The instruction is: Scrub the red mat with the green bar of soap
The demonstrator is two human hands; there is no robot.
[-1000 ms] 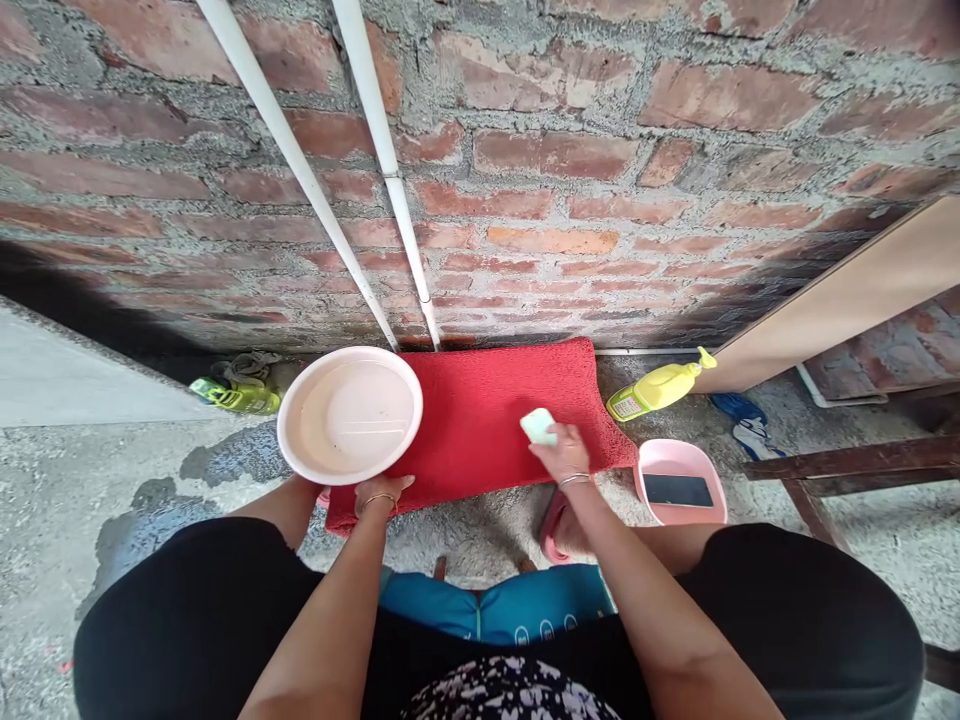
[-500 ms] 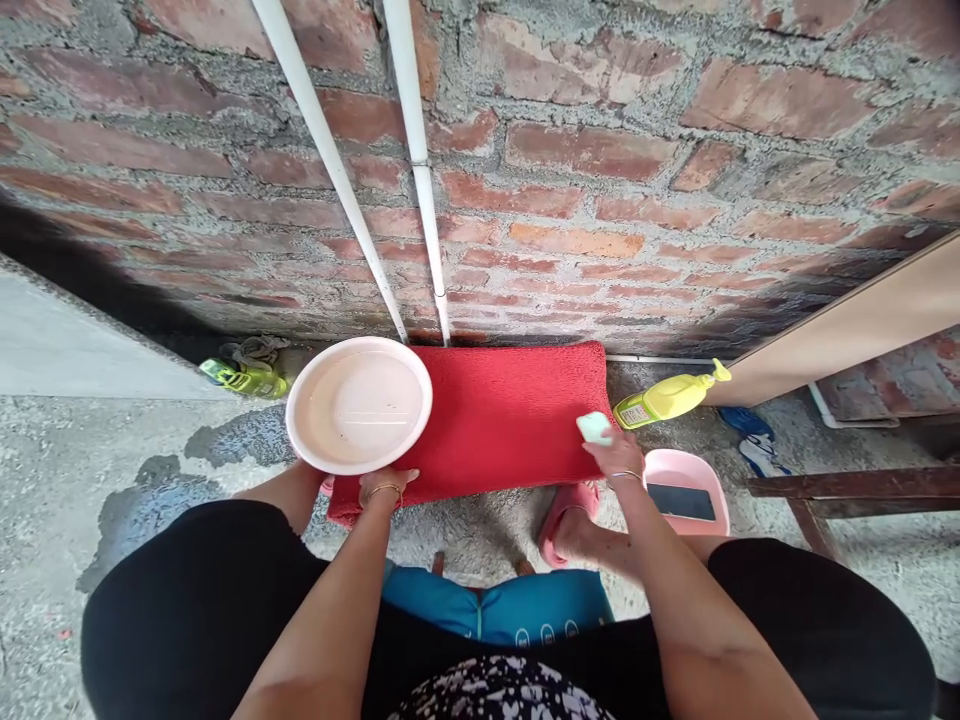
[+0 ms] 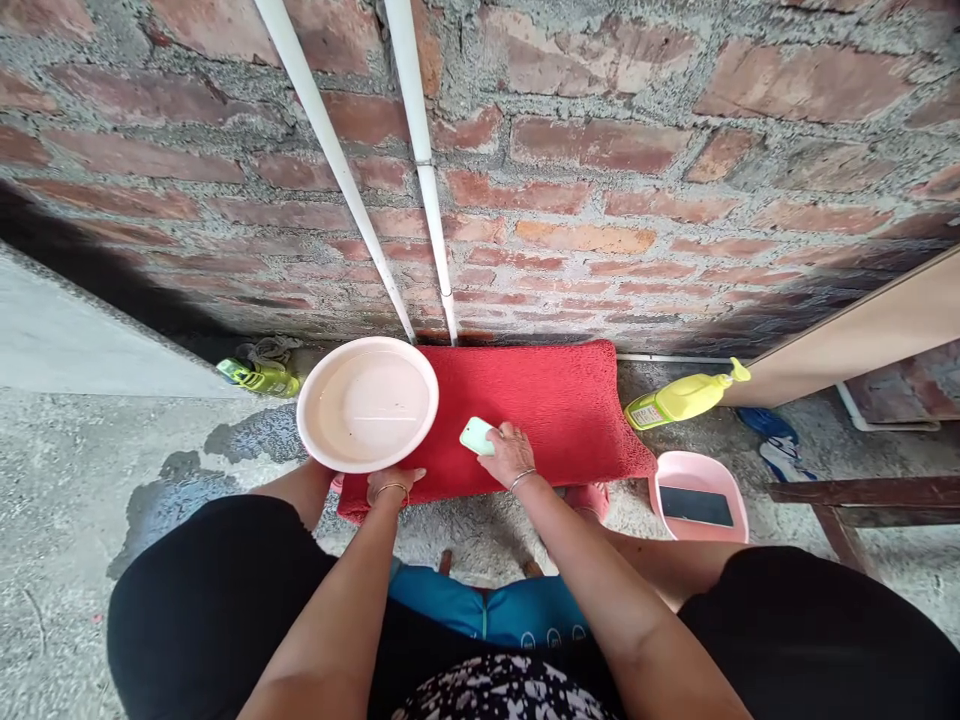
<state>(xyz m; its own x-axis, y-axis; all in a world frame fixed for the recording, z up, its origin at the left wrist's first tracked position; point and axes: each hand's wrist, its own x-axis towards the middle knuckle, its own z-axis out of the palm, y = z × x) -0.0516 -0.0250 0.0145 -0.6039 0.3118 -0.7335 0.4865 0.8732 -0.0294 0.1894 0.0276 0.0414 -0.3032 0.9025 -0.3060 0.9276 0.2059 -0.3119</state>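
A red mat-like cloth [image 3: 555, 390] lies spread over a low surface against the wall. At its left end stands a pale pink basin [image 3: 309, 420] with clear water in it. My left hand [image 3: 390, 485] rests at the cloth's front edge, against the basin's near side; one digit points right, and the other fingers are largely hidden by the rim. In my right hand [image 3: 511, 455] is a pale green rounded block [image 3: 477, 436] with a small dark spot near one corner, held against the middle of the cloth. Its underside is hidden.
A yellow pump bottle [image 3: 679, 400] lies tilted right of the cloth. Nearby is a small pink tub [image 3: 739, 505] holding a dark flat slab [image 3: 697, 506]. Another yellow-green bottle [image 3: 270, 380] is at the left. Two white pipes [image 3: 427, 200] run down the brick wall [image 3: 585, 145].
My right hand has slid the pale green block left across the cloth, from its right end to the middle. The cloth's front right corner now reaches farther right. My left hand stays by the basin.
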